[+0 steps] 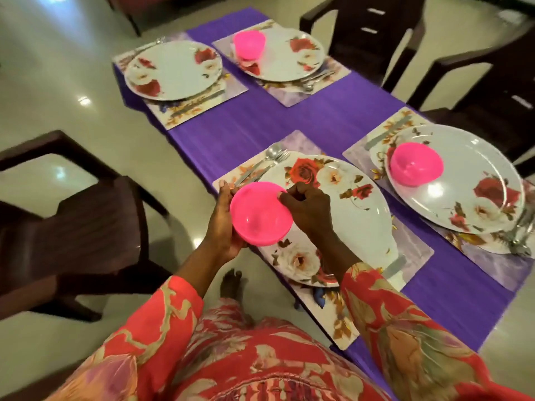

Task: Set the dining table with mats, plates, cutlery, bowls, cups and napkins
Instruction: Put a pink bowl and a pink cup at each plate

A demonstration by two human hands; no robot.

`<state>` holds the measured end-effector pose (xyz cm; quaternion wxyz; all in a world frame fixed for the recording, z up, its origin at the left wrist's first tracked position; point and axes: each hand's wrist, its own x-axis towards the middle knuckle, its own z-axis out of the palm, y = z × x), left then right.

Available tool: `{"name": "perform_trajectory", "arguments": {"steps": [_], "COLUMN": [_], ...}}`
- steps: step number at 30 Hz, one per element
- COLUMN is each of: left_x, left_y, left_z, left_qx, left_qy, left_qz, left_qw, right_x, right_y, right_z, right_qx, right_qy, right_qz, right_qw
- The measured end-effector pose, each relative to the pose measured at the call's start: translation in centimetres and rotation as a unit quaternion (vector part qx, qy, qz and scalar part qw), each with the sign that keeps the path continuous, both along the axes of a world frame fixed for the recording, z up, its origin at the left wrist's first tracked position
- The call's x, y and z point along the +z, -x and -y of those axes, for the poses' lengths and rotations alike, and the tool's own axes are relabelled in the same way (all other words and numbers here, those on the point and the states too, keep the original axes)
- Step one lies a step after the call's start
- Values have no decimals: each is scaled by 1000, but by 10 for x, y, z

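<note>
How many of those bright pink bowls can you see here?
3. One bowl is held in both hands over the nearest plate's edge, one sits on the near right plate, one on the far right plate. Stacked bowls could hide more.

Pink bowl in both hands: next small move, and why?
Probably lower the pink bowl onto the near plate and let go. The left hand cups its side, the right hand pinches its rim, and it is held over that plate's left edge. Two other plates already carry bowls; this one doesn't.
</note>
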<state>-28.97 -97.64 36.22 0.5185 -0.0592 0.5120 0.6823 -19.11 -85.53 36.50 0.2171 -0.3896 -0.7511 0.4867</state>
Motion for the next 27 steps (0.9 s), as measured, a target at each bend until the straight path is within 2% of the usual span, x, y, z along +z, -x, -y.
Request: {"name": "perform_trajectory", "arguments": {"steps": [5, 10, 16, 18, 22, 27], "left_x": [3, 1, 5, 6, 6, 12], "left_y": [35, 79, 115, 123, 133, 126], "left_z": [-47, -85, -114, -120, -130, -139], "left_qx": [-105, -222, -287, -295, -299, -326], "left_qy": [6, 2, -35, -52, -55, -34], "left_qz": [-37, 22, 17, 6, 35, -10], "left_qw": [994, 975, 957, 954, 952, 945], "right_x": [2, 7, 9, 13, 16, 8], "right_y": [12, 32, 58, 58, 39, 0], "right_z": [-25, -39, -40, -39, -38, -37], "right_qx": [-104, -197, -294, -343, -455, -560], "right_qy": [-16, 5, 34, 54, 77, 105], "right_qz": [9, 6, -35, -66, -100, -99], "right_qw": [994, 980, 955, 936, 882, 816]}}
